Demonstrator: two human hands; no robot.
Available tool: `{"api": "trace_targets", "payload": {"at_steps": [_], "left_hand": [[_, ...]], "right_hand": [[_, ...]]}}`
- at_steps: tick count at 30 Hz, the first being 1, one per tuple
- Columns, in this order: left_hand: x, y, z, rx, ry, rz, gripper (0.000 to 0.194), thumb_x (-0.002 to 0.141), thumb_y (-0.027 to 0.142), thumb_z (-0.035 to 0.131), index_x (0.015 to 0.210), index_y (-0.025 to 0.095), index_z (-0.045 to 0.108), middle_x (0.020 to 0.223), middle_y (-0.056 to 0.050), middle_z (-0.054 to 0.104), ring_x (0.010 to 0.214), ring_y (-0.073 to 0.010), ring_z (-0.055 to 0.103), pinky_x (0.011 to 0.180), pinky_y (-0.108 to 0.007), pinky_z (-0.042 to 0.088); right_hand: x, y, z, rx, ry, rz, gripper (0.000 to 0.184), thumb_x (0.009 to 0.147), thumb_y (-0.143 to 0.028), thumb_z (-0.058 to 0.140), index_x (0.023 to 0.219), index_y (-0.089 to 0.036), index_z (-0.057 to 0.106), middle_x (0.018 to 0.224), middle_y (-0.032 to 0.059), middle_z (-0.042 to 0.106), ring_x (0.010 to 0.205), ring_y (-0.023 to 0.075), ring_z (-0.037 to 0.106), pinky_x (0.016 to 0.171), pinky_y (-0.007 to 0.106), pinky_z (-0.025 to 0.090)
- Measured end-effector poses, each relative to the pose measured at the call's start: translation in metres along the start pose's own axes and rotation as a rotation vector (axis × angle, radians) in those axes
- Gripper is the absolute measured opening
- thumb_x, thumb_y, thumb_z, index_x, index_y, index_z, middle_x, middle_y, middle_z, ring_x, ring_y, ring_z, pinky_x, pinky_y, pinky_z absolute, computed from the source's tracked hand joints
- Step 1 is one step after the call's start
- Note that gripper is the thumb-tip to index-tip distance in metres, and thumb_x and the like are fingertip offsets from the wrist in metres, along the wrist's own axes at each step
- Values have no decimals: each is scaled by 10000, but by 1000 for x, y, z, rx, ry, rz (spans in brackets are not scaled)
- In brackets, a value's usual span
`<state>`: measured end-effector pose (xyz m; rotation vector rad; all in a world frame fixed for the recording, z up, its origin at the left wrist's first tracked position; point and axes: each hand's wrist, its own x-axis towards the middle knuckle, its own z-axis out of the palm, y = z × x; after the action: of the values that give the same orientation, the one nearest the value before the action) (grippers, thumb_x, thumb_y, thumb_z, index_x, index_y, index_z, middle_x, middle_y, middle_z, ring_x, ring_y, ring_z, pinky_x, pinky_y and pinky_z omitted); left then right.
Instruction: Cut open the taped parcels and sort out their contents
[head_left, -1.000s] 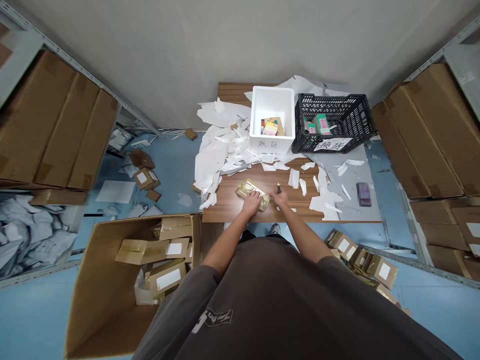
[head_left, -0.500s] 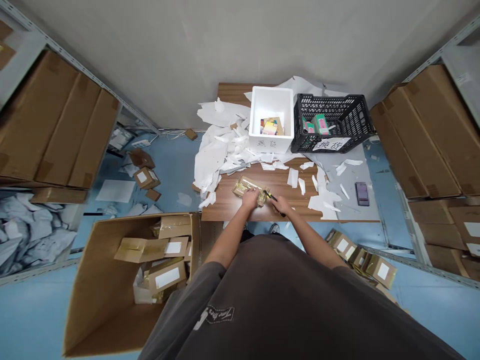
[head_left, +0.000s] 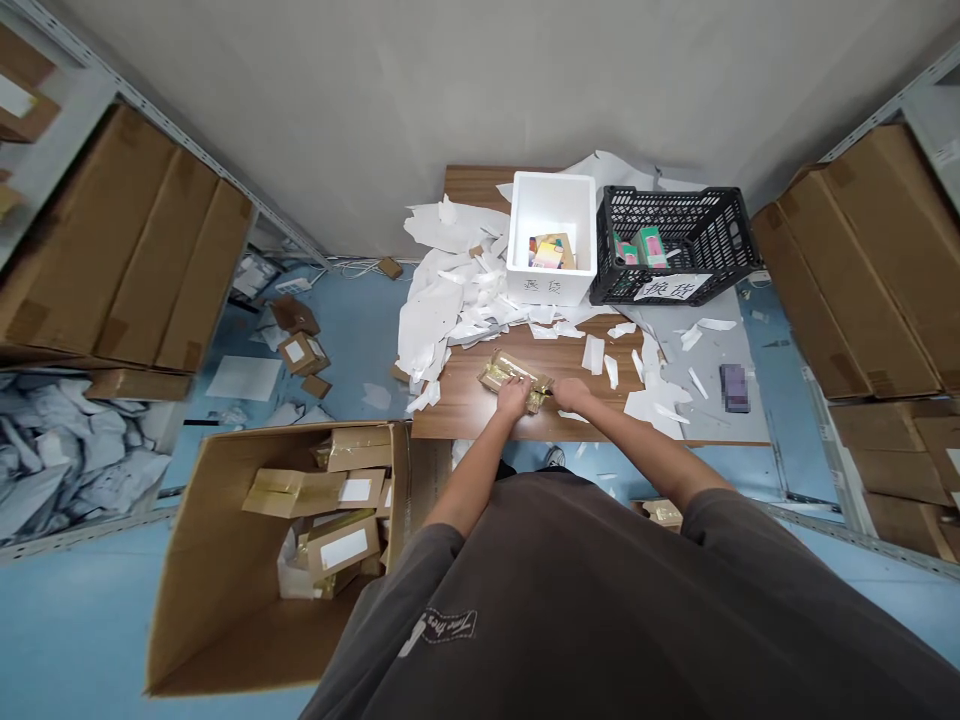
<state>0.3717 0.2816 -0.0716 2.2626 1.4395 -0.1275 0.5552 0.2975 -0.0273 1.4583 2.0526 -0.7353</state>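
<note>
A small gold-taped brown parcel point(head_left: 508, 372) lies on the wooden table point(head_left: 465, 405) near its front edge. My left hand point(head_left: 514, 396) presses down on the parcel's near side with fingers curled over it. My right hand point(head_left: 570, 392) is closed just to the right of the parcel, at its right end. It held a dark cutter with a yellow tip a moment ago, and the tool is hidden by the hand in this view.
Torn white paper point(head_left: 442, 310) litters the table's left and back. A white foam box point(head_left: 553, 238) and a black crate point(head_left: 675, 245) stand at the back. A phone point(head_left: 733, 387) lies at the right. An open carton of parcels point(head_left: 300, 520) stands on the floor, left. Cardboard boxes fill shelves on both sides.
My right hand brought the cutter from beside the parcel to its right end and drew in against it. My left hand stayed on the parcel.
</note>
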Motion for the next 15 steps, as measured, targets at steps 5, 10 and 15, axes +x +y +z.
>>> {"api": "trace_targets", "payload": {"at_steps": [5,10,15], "left_hand": [[-2,4,-5,-39,-11,-40,671,732,189,939,1314,177,606,1371,-203,716,1356,-339,652,1182,-411,434],[0,1,-8,-60,-17,-36,651,731,185,954,1281,192,606,1399,-189,707,1409,-324,621,1204,-394,416],[1,-2,-8,-57,-41,-6,667,721,266,985,1269,202,611,1380,-196,718,1396,-340,629,1183,-402,433]], "right_hand": [[-12,6,11,31,-11,37,328,1050,-245,586,1250,-99,802,1234,232,804,1083,302,785,880,292,558],[-21,15,27,392,-73,114,385,1086,-386,547,1038,-110,810,857,156,813,741,233,739,688,261,507],[-16,15,40,700,-72,139,472,1026,-542,620,744,-172,698,534,58,634,549,204,601,573,283,470]]}}
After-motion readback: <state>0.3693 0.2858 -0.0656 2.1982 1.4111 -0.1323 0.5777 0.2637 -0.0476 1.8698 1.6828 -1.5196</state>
